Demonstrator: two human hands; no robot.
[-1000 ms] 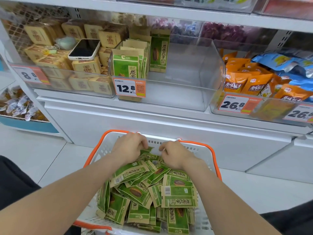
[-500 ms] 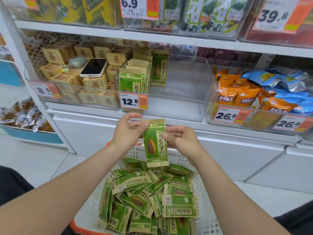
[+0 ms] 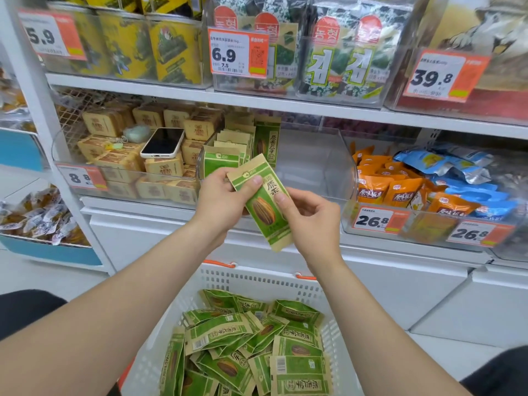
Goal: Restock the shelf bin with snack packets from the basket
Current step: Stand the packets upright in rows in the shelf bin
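While both hands grip it at once, one green snack pkt [image 3: 263, 210] hangs in mid-air, tilted w/ its top leaning left, printed seed facing the camera. L hand [image 3: 221, 204] pinches the upper part: thumb across the front near the top band, fingers curled behind. R hand [image 3: 313, 224] pinches the pkt's right edge around the middle, thumb on the front, other fingers curled under and behind. Hands sit close together, one either side of the pkt, not touching each other as far as I can tell.

Pkt is in front of the clear shelf bin [image 3: 320, 167] on the middle shelf, not inside it, covering part of the bin's front wall. At the bin's left side a row of matching pkts [image 3: 228, 151] stands upright, front to back.

Below the forearms sits the white basket [image 3: 257, 277] w/ orange handle clips, holding a loose pile of green pkts [image 3: 248, 344] lying at all angles.

Left of the bin, a phone [image 3: 163, 142] lies screen-up on stacked tan boxes [image 3: 163, 167]. Right of it, orange bags [image 3: 374, 190] and blue bags [image 3: 468, 184] fill the next bin behind a 26.8 tag [image 3: 374, 221]. Up top, seaweed packs [image 3: 343, 61] stand beside a 6.9 tag [image 3: 238, 54].
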